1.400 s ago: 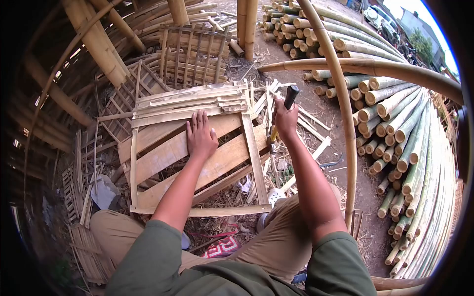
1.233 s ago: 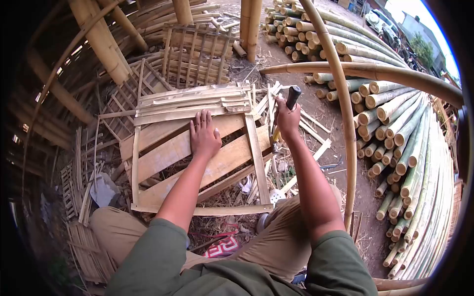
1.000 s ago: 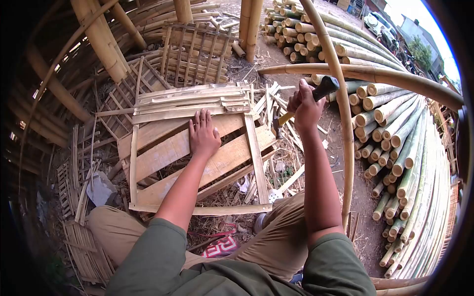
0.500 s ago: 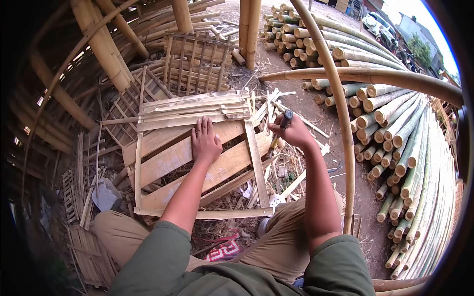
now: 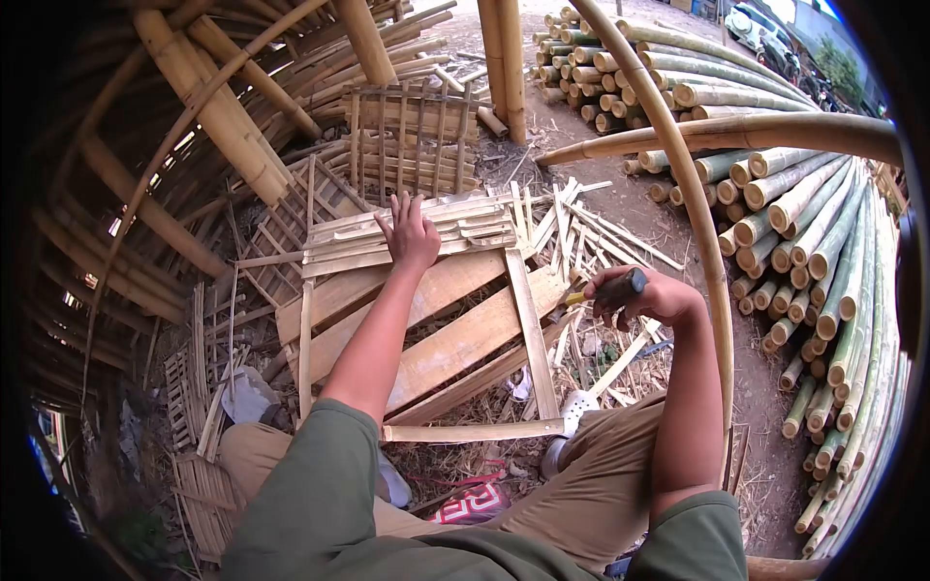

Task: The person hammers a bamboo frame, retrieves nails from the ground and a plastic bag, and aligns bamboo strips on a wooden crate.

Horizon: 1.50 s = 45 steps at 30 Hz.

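Note:
A bamboo frame lies before my knees on wide wooden boards. Several thin bamboo slats sit side by side across its far end. My left hand is over these slats, fingers spread and holding nothing; whether the fingertips touch the wood I cannot tell. To the right of the frame, my right hand is wrapped round what looks like a hammer, with a dark grip and a yellow shaft. The tool's far end, pointing left toward the frame, is not clear.
Cut bamboo poles are stacked at the right. A curved bamboo pole stands between them and me. Slatted panels lean at the back. Loose strips litter the ground beyond my right hand.
My left hand has lifted from its flat rest on the boards and moved forward over the slats. My right hand has swung right and lower, its tool tipped sideways. The view has shifted slightly.

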Motion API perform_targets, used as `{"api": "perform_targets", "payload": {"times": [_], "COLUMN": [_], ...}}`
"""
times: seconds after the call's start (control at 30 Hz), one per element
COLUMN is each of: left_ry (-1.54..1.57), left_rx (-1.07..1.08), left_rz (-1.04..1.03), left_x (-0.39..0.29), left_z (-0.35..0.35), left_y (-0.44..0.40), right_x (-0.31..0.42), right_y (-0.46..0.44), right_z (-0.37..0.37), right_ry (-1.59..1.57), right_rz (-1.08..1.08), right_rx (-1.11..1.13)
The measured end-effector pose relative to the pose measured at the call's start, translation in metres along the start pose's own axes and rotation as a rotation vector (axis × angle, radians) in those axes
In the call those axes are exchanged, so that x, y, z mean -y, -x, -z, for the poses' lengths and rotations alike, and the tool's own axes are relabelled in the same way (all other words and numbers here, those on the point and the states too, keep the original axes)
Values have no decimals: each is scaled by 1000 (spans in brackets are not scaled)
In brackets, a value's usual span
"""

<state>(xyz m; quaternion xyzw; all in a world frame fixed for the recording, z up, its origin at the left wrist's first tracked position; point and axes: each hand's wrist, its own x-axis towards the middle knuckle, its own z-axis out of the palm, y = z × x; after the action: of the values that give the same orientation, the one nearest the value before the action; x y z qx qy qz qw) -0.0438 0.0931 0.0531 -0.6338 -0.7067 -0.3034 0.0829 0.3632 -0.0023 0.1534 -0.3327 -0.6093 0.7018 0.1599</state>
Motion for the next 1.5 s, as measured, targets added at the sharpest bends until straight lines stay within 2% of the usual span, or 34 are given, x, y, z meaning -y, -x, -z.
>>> {"api": "perform_targets", "payload": {"times": [0.03, 0.1, 0.23, 0.33, 0.43, 0.53, 0.57, 0.77, 0.87, 0.97, 1.27, 1.5], "left_ry": [-82, -157, -200, -100, -177, -197, -205, -202, -207, -226, -218, -224], "left_rx": [92, 106, 315, 327, 304, 284, 271, 324, 347, 373, 379, 368], "left_rz": [8, -20, 93, 176, 132, 136, 144, 183, 204, 221, 243, 285], "left_x": [4, 17, 40, 31, 30, 34, 35, 29, 29, 27, 22, 15], "left_z": [-2, -14, -44, -42, -42, -45, -47, -43, -46, -46, -47, -46], "left_y": [-11, -26, -23, -24, -21, -21, -21, -21, -23, -26, -27, -26], "right_x": [0, -1, -5, -3, -1, 8, 18, 18, 17, 24, 7, 11], "right_y": [4, 10, 8, 4, 1, 0, 3, 22, 26, 17, -28, -39], "right_z": [1, 3, 16, 15, 13, 2, -6, -19, -11, -18, -21, -30], "right_ry": [-124, -267, -317, -425, -569, -410, -206, -112, -21, -76, -72, -100], "right_rz": [-23, -26, 17, 5, -49, -241, -245, -239, -93, -13, 129, 84], "right_rx": [53, 62, 192, 222, 309, 73, -39, -51, -104, -245, -464, -603]}}
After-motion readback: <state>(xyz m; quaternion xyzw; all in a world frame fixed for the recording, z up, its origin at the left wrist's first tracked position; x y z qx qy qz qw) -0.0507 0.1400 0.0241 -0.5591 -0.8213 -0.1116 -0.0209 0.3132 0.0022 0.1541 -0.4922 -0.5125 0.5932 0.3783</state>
